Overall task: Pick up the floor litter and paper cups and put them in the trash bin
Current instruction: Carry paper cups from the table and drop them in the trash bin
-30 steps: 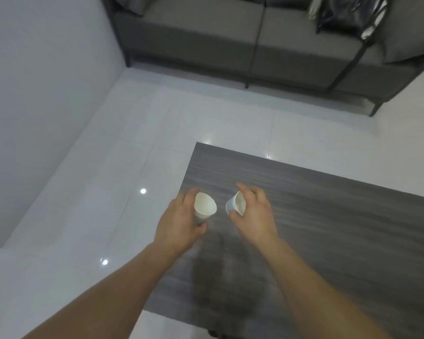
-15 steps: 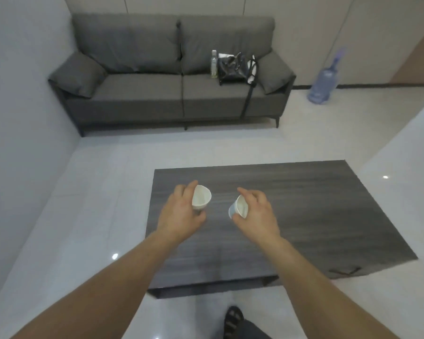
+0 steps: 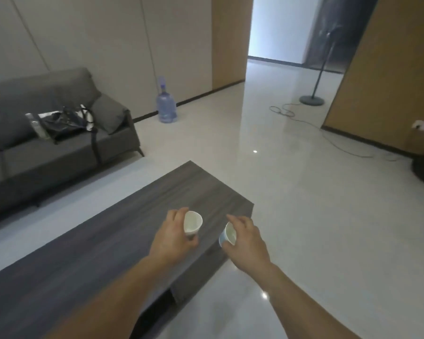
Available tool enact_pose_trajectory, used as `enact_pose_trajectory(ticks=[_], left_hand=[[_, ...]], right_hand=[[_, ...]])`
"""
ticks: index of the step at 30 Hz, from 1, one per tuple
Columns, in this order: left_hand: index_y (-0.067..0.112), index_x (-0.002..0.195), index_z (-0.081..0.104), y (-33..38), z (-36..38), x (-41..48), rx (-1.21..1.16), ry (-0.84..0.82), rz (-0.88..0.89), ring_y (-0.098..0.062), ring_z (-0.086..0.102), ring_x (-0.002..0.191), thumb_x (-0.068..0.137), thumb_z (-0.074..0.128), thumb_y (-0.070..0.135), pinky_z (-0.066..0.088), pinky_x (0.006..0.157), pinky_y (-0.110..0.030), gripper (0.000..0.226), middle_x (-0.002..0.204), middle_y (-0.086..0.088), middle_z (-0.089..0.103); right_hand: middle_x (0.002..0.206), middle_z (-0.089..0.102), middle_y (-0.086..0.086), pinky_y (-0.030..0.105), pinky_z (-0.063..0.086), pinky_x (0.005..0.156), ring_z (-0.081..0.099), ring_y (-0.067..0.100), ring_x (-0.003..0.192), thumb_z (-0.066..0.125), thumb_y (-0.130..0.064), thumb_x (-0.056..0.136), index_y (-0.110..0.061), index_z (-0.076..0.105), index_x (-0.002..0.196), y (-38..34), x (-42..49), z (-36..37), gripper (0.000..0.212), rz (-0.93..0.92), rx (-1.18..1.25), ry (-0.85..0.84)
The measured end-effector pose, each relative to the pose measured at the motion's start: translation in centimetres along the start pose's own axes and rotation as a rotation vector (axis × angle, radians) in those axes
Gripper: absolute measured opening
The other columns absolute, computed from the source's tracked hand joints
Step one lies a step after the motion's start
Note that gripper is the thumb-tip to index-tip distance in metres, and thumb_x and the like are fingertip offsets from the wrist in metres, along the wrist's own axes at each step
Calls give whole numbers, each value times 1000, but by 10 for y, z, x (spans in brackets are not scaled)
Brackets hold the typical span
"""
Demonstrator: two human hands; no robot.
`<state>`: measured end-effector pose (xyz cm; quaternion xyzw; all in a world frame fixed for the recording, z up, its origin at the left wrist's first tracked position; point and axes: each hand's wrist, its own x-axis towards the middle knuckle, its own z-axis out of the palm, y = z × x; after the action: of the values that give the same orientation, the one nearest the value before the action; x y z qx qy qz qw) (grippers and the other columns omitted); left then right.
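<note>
Head view is taken up by two bare forearms stretched out over the right end of a dark wood-grain worktop (image 3: 103, 243). A white paper cup (image 3: 193, 222) is gripped by the left hand (image 3: 173, 238), the fingers and thumb being curled round its lower part; the cup is tilted so that its open mouth is turned towards the camera. A blue paper cup (image 3: 228, 237) is held by the right hand (image 3: 249, 243), pinched between curled fingers above and the thumb below, and it is likewise tipped with its mouth facing back. Both cups are held clear of the surface and kept apart from each other, the white one over the wood and the blue one at the worktop's edge. A pale glossy floor (image 3: 304, 204) is seen beyond. A grey sofa (image 3: 47, 157) is placed along the left wall, and a dark bag (image 3: 64, 122) and a clear plastic bottle (image 3: 36, 127) are laid on its seat. A large blue water jug (image 3: 166, 105) is stood on the floor by the wall. A fan stand (image 3: 312, 99) with a trailing cable (image 3: 304, 121) is seen near the doorway.
</note>
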<state>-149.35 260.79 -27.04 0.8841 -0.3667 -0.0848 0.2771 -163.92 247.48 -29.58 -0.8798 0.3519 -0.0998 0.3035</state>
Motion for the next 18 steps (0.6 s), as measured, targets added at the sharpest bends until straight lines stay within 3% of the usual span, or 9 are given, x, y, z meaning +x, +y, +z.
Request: enact_pose_trajectory(ticks=[8, 18], left_hand=[[23, 138, 35, 195, 127, 62, -1, -184, 302, -24, 54, 111, 75, 70, 36, 47, 84, -32, 73, 135, -2, 38], [27, 146, 24, 366, 258, 157, -51, -359, 585, -26, 54, 110, 77, 71, 38, 49, 88, -34, 85, 135, -1, 33]], right_hand=[[146, 30, -5, 33, 41, 98, 38, 21, 128, 57, -40, 88, -36, 31, 147, 168, -9, -140, 64, 251, -18, 209], [148, 28, -4, 31, 39, 101, 36, 21, 130, 54, -40, 91, -35, 30, 148, 304, 10, -249, 63, 553, -65, 389]])
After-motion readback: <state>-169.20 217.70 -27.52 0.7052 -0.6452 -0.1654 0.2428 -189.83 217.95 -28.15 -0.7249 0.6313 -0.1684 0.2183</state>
